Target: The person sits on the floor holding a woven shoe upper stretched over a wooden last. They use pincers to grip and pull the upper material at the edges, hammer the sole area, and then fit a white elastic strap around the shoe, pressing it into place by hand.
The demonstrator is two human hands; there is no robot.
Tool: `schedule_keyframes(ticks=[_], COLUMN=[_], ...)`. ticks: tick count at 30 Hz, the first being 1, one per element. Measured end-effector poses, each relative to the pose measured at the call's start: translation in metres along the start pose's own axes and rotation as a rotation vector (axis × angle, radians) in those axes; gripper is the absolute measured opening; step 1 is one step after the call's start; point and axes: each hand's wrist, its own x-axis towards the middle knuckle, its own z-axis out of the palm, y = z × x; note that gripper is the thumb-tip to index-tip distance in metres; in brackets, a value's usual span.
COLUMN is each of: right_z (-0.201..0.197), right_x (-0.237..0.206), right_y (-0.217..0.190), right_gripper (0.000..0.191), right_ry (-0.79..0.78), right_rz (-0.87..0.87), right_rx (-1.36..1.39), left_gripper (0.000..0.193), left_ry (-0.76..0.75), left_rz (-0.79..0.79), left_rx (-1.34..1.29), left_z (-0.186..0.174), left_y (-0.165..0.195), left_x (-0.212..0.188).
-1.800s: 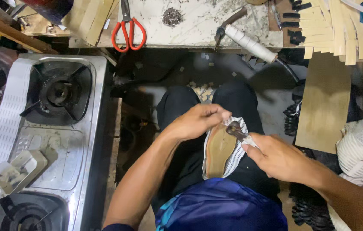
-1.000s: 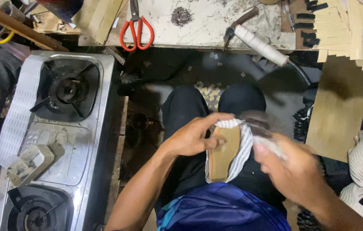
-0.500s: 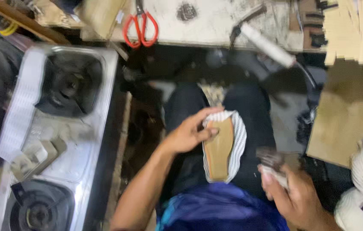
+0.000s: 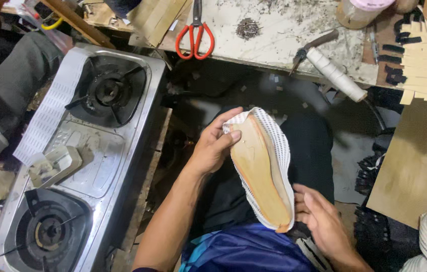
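— While resting over the dark-trousered lap (image 4: 314, 151), held how?

— Gripped at the toe end by the left hand (image 4: 213, 146): a white mesh shoe upper stretched over a tan foot-shaped last (image 4: 261, 166), sole side up. Thumb across the tan sole, fingers curled behind the mesh.

— And at the heel end?

— Steadied by the right hand (image 4: 324, 221), half open, fingers spread, fingertips touching the mesh edge just beside the heel. No tool in it.

— To the left of the knees?

— A two-burner steel gas stove (image 4: 87, 151), with a long white perforated strip (image 4: 52, 106) draped over its edge and a small pale metal block (image 4: 55, 163) between the burners.

— Farther up?

— A stained pale tabletop (image 4: 284, 35), carrying red-handled scissors (image 4: 195, 35), a wooden-handled hammer (image 4: 314, 45) and a white spool of thread (image 4: 337, 75) lying tilted, touching the hammer's head.

— On the right?

— Pale cut strips (image 4: 425, 65) stacked at the tabletop's end, and a flat brown board (image 4: 415, 161) lower down, well apart from both hands.
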Motion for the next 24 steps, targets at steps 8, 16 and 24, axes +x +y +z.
schedule_keyframes(ticks=[8,16,24], right_z=[0.054,0.108,0.135], right_x=[0.007,0.038,0.054], right_y=[-0.021,-0.084,-0.075], right_gripper=[0.047,0.045,0.046], right_ry=[0.123,0.067,0.016], right_rz=[-0.293,-0.615,-0.659], right_rx=[-0.258,-0.650,-0.884], left_gripper=[0.053,0.050,0.095], left_ry=[0.058,0.189,0.230], left_rz=[-0.049,-0.041,0.170], left_rx=[0.020,0.291,0.346], left_z=[0.005,0.010,0.001], left_y=[0.008,-0.014,-0.036], left_x=[-0.015,-0.036,-0.067])
